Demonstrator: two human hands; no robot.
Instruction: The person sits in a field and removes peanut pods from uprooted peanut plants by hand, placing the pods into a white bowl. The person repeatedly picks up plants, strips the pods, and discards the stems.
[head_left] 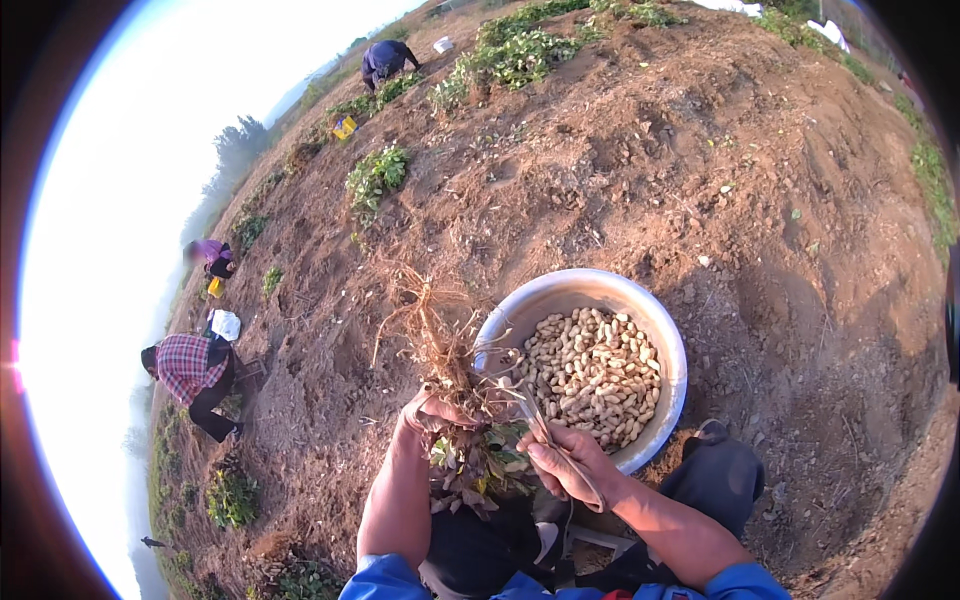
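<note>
Bright blue sleeves (740, 582) edge the bottom of the frame, and the dark cloth of the trousers (722, 478) bulges over a bent knee at the lower right. Just above, low in the centre, the left hand (430, 412) is closed firmly around the stems of an uprooted plant (428, 335). Its wiry, tan, soil-dusted roots splay upward beyond the grip, while its limp leaves (472, 462), green and dull brown, droop below the fist toward the lap. The right hand (578, 462) is wrapped round a slim, pale, strip-like tool (532, 408), which slants up to the plant's right side; whether its tip touches the roots I cannot tell.

Right of centre, just beyond the right hand, sits a round basin (674, 365) with a smooth, whitish rim, its sloping inner wall smeared with dirt. Inside is a broad heap of peanuts (592, 365), buff, rough-shelled and pinched at the waist.

Farther out spreads crumbly reddish-brown soil (620, 190), cloddy and strewn with dry bits. Leafy clumps (376, 175) stand toward the upper centre. At the left, a person in a checked shirt (187, 365) bends low; another in dark clothing (388, 62) stoops near the top, left of centre. Hazy trees (240, 148) and a white, glaring sky (130, 160) fill the upper left.
</note>
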